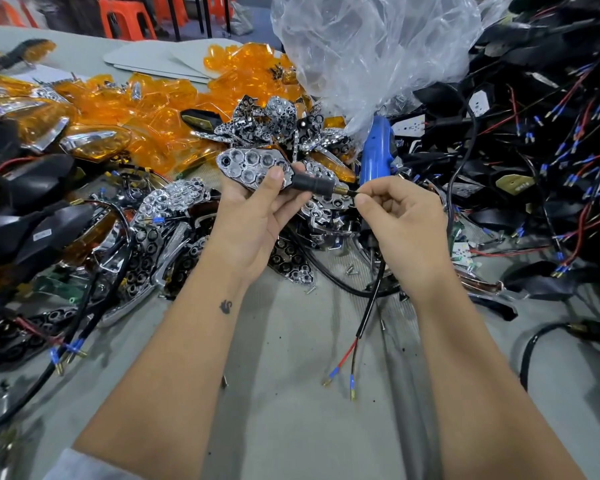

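The left hand grips a turn-signal lamp above the middle of the grey table. Its thumb presses on the chrome honeycomb reflector face and its fingers curl underneath. The lamp's long axis lies nearly level, sloping slightly down from left to right. The pointed reflector end aims left, the reflector faces up at the camera, and the black stem points right, ending in a brass threaded tip. Just past that tip, the right hand pinches the black cable between thumb and forefinger, the other fingers curled. The cable drops below the hand to the table, where it splits into a red and a black lead with blue terminals. Behind the hands lie a blue electric screwdriver, a heap of orange lenses, loose chrome reflectors and a clear plastic bag.
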A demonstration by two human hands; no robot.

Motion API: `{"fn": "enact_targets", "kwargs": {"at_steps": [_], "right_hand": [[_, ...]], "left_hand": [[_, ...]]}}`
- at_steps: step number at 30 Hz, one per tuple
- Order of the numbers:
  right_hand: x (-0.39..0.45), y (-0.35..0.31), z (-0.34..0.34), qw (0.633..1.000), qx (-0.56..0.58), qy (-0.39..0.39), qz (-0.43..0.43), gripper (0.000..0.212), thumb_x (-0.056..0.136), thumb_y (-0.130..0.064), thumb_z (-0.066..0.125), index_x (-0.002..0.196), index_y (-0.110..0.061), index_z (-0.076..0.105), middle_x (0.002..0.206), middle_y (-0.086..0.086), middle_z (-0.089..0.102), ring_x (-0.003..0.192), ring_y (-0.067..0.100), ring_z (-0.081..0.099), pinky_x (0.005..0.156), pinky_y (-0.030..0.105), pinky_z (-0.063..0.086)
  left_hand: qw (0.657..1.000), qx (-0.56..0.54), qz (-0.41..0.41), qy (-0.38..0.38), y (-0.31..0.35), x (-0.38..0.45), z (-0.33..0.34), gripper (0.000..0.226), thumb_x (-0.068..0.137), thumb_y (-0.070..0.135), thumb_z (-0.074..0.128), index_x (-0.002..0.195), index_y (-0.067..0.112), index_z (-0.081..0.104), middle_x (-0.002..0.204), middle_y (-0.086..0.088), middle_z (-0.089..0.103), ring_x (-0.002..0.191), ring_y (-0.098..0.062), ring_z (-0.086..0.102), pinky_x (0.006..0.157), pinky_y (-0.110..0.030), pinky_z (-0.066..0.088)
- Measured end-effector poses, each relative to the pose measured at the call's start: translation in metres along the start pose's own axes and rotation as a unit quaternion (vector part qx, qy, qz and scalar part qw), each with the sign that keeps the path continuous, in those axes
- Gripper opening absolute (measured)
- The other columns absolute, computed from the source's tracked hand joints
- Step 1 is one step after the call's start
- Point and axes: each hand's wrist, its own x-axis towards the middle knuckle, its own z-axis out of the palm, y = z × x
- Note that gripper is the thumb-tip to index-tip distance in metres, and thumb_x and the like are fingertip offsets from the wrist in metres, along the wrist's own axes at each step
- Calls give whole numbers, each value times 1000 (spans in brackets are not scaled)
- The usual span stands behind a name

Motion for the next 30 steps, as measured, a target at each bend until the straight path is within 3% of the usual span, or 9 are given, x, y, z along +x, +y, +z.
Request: {"fn": "enact_targets", "kwargs": {"at_steps": [5, 10, 14, 18, 22, 24, 26, 28, 30], "right_hand": [[-1, -1, 1, 1000, -2, 2, -7, 21, 90, -3, 67, 81, -22, 69, 70, -13, 59, 64, -3, 50, 64, 13, 43], [0, 1, 2, 1000, 13, 3, 20, 27, 91, -5, 64, 75, -27, 67, 59, -19, 56, 61, 4, 49, 57, 15, 40], [1, 4, 3, 1000, -6, 4, 28, 26, 93, -8, 62, 76, -28, 66, 59, -18, 53, 60, 3, 46, 57, 18, 38], [0, 3, 3, 1000, 7, 1, 29, 25, 93, -8, 62, 78, -28, 66, 63, -17, 55, 61, 2, 46, 59, 16, 39], [-2, 0, 3, 999, 1, -15, 36, 23, 93, -7, 61, 76, -22, 67, 53, -18, 48, 51, 0, 39, 51, 10, 33], [-3, -1, 4, 999, -28, -31, 31, 17, 91, -5, 61, 77, -13, 67, 52, -17, 47, 49, -1, 40, 49, 9, 32], [-4, -2, 5, 996, -77, -51, 15, 14, 88, -4, 61, 77, -10, 67, 57, -13, 50, 52, 1, 42, 52, 12, 36], [-5, -4, 8, 987, -145, -74, -6, 13, 86, -7, 61, 77, -15, 66, 66, -5, 54, 58, 5, 43, 58, 22, 42], [-7, -7, 11, 976, -196, -86, -25, 10, 84, -12, 60, 82, -20, 66, 76, -6, 53, 64, 6, 44, 65, 30, 44]], "left_hand": [[999, 41, 24, 19, -1, 1, 0, 24, 99, 4, 53, 101, 21, 35, 93, -2, 76, 106, -28, 70, 77, -28, 59], [1000, 16, -10, 2, -1, -1, 0, 27, 99, 5, 52, 102, 20, 30, 97, -7, 77, 102, -27, 72, 77, -28, 59], [999, -15, -25, 12, -3, -1, 1, 34, 98, 3, 53, 114, 13, 25, 105, -17, 73, 101, -29, 72, 73, -26, 60], [999, 31, -13, 18, -3, -2, 1, 24, 99, 1, 52, 102, 13, 31, 116, -21, 68, 109, -29, 69, 76, -26, 60], [998, 60, -1, 15, -2, -1, 1, 26, 101, 2, 50, 102, 22, 34, 99, -11, 75, 100, -26, 72, 75, -30, 60], [999, 37, 4, 19, -1, -1, 1, 31, 101, -1, 46, 114, 25, 36, 99, -14, 70, 94, -26, 72, 75, -35, 60], [999, -36, -9, 25, 2, 0, -1, 37, 97, 0, 43, 129, 18, 37, 105, -20, 63, 96, -32, 71, 78, -40, 60], [998, -59, -30, 23, 4, 1, -2, 13, 96, 5, 41, 107, 9, 46, 103, -18, 66, 96, -35, 72, 76, -42, 60], [999, 0, -34, 34, 3, 2, -3, 6, 99, 6, 40, 102, 10, 43, 97, -15, 72, 88, -32, 74, 70, -38, 60]]}}
